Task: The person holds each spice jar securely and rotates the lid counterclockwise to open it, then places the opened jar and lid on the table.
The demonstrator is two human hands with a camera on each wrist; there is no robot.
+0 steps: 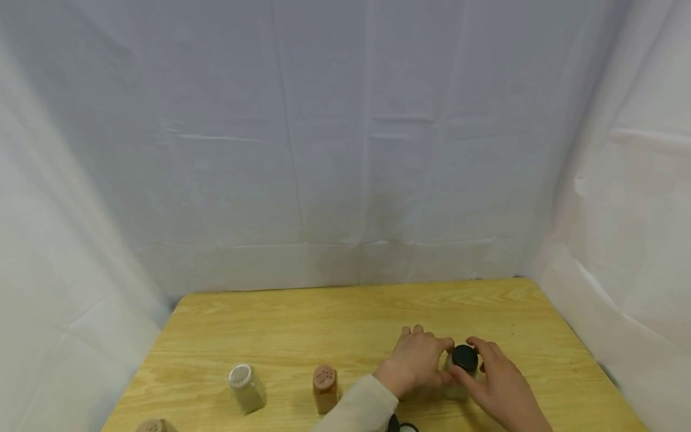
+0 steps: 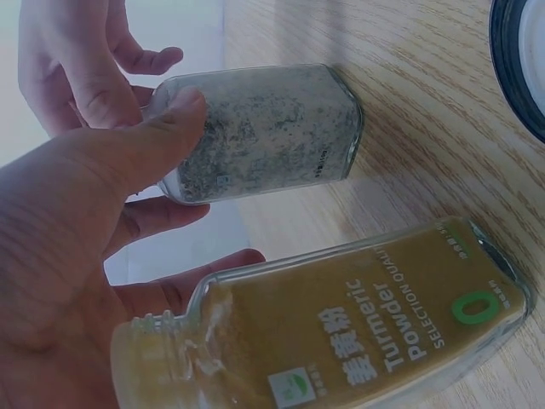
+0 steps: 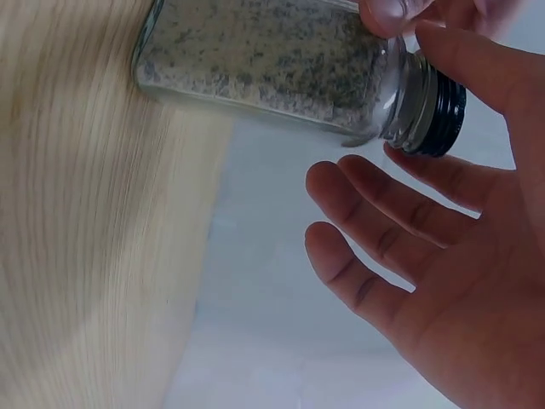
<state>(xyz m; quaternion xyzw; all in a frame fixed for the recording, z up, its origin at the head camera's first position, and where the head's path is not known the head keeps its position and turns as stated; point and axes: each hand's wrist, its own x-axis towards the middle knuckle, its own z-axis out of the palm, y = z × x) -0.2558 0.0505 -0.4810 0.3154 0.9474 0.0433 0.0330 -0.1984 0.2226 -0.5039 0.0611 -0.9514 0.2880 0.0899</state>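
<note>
A glass spice jar [image 2: 272, 132] filled with a pale, dark-flecked seasoning stands on the wooden table at the right. My left hand [image 1: 418, 363] grips it near the shoulder between thumb and fingers. Around its black cap [image 1: 465, 358] my right hand [image 1: 499, 381] has its thumb and index finger, pinching it from both sides; the other fingers [image 3: 375, 213] are spread away from the glass. The cap sits on the jar's neck. Close by my left hand stands a turmeric powder jar [image 2: 366, 315] with a bare threaded neck, hidden in the head view.
To the left stand a jar with an orange-brown top [image 1: 326, 384], a jar with a white sifter top [image 1: 248, 389], and another partly cut-off jar [image 1: 153, 426]. A loose dark-rimmed lid [image 2: 521, 68] lies near my left forearm. White sheets [image 1: 345, 150] surround the table [image 1: 302, 318].
</note>
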